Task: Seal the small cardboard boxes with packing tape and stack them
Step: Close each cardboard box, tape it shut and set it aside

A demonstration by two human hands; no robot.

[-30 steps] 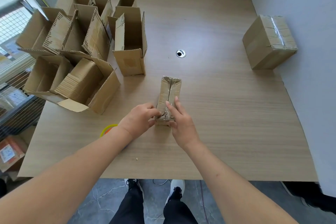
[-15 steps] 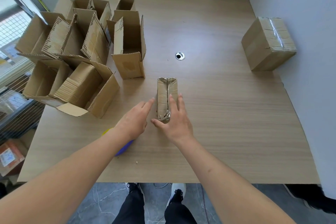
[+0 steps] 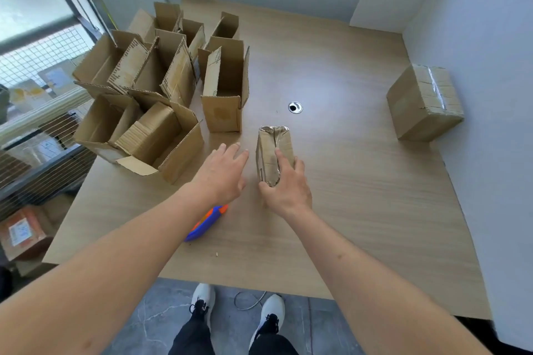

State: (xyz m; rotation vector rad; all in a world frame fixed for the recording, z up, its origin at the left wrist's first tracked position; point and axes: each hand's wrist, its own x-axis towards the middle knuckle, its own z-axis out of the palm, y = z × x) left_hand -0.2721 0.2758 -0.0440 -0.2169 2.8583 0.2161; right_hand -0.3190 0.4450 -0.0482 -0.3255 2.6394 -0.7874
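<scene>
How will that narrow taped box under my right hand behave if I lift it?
The taped box is probably light and fairly stiff, being small sealed cardboard. Its glossy tape may feel slippery where the right hand holds it. Stood on end, its narrow shape looks apt to tip.

Two sealed boxes sit on the desk (image 3: pixel 360 210): a narrow taped one (image 3: pixel 272 153) near the middle and a squat one (image 3: pixel 422 101) at the right edge. Open boxes crowd the far left corner; about seven can be told apart, though they overlap and the exact number is unclear. One of them (image 3: pixel 223 92) stands apart from the cluster, nearest the desk's middle; another (image 3: pixel 161 138) lies at the left edge with flaps spread. One blue and orange tape dispenser (image 3: pixel 206 223) lies near the front edge. One round cable hole (image 3: pixel 295 107) sits mid-desk. Two hands reach over the desk, the left hand (image 3: pixel 223 174) and the right hand (image 3: pixel 285 181). Two white shoes (image 3: pixel 203 301) show on the floor below.
</scene>
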